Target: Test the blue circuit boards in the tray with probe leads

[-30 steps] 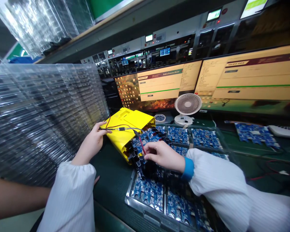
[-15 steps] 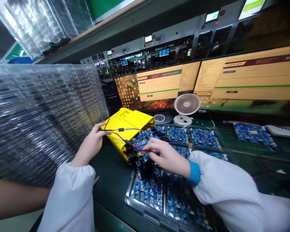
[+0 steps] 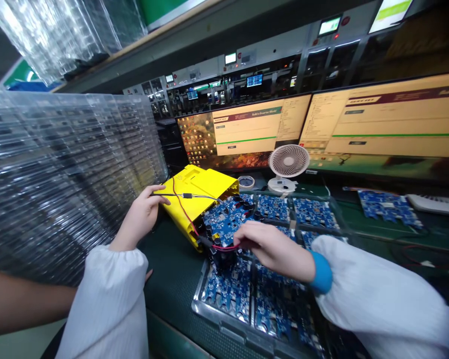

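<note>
My left hand point(image 3: 141, 215) pinches a thin black cable point(image 3: 168, 195) with a small black connector, held over the left part of a yellow plastic housing point(image 3: 205, 183). Between the closed fingers of my right hand point(image 3: 271, 248) is a red wire point(image 3: 224, 248), just in front of a blue circuit board point(image 3: 224, 218). That board sticks out of the housing's open end, with black parts along its edges. Another stretch of dark red wire loops across the housing. My right fingertips are partly hidden behind the hand.
Under the right hand, a clear tray point(image 3: 239, 335) holds several blue boards. Stacked clear trays point(image 3: 60, 189) rise at the left. A small white fan point(image 3: 289, 162) and a tape roll point(image 3: 246, 182) stand before two monitors point(image 3: 247, 132). Another person's arm point(image 3: 26, 301) reaches in at lower left.
My right hand has moved right and slightly down, with the red wire still in it. The wire has come away from my left fingers and hangs lower across the housing. My left hand barely moves.
</note>
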A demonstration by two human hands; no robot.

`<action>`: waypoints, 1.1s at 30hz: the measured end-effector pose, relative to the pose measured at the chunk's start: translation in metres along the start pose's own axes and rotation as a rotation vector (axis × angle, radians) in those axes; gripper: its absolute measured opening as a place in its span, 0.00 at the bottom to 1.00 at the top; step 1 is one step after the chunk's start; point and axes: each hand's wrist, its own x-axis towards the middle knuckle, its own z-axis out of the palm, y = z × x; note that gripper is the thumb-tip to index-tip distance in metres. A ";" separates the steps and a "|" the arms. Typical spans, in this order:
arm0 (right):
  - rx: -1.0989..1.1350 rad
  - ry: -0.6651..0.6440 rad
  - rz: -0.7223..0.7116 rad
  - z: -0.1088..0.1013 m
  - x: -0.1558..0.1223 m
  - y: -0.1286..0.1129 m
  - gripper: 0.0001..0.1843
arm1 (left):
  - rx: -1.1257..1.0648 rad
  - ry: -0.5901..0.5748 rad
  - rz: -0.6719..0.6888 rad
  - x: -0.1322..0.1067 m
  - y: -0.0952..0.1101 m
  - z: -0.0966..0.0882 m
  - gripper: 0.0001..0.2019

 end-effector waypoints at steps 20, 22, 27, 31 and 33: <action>0.191 0.138 0.137 0.040 0.015 0.021 0.06 | -0.015 -0.004 -0.017 0.001 -0.004 0.002 0.18; 0.186 0.133 0.128 0.041 0.015 0.022 0.06 | -0.009 -0.006 -0.016 0.000 -0.005 0.002 0.18; 0.159 0.091 0.082 0.039 0.015 0.022 0.08 | 0.002 -0.004 -0.011 -0.001 -0.007 0.004 0.18; 0.141 0.049 0.057 0.036 0.014 0.019 0.08 | -0.002 -0.004 -0.018 -0.002 -0.007 0.005 0.18; 0.145 0.037 0.071 0.035 0.015 0.018 0.07 | -0.006 0.003 -0.023 -0.002 -0.008 0.006 0.18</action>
